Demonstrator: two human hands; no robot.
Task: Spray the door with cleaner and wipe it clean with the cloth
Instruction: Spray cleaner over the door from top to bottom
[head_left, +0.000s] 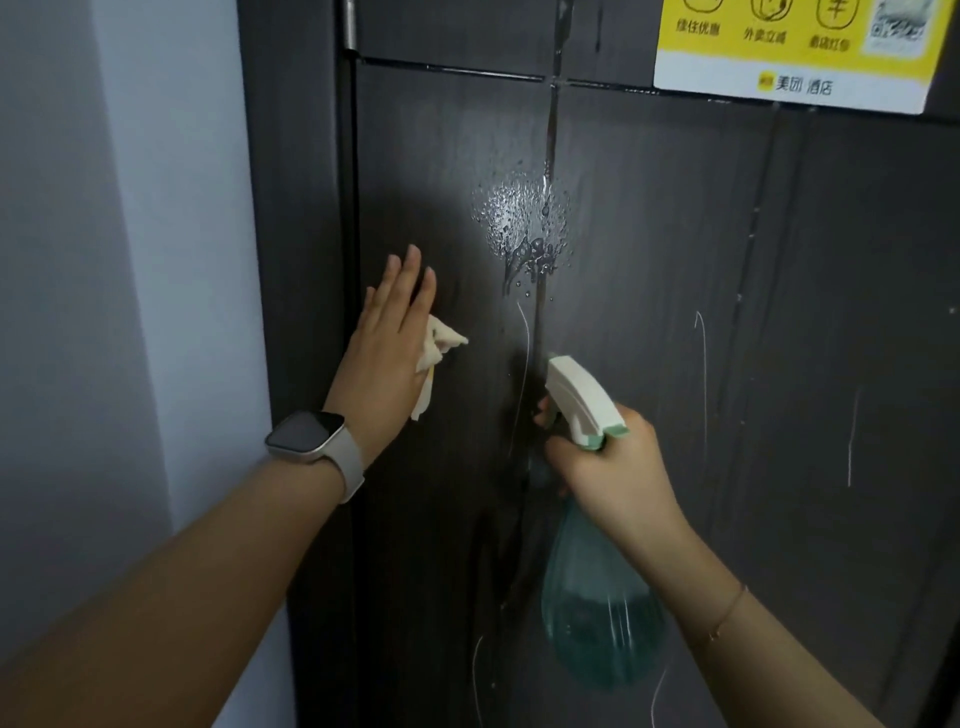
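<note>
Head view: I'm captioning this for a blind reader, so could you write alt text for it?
A person's left hand presses a pale cloth flat against a dark door while the right hand grips a green spray bottle aimed at it. A wet patch of cleaner drips between the hands, below a yellow sticker.

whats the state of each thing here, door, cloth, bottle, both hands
door: dark, with a foamy wet patch of cleaner dripping down, not yet wiped
cloth: crumpled, pressed to the door under the left hand, left of the wet patch
spray bottle: nozzle aimed at the door, partly full
left hand: fingers straight, flat on the cloth
right hand: grips the bottle's neck
yellow sticker: stuck on the door, top right
</note>
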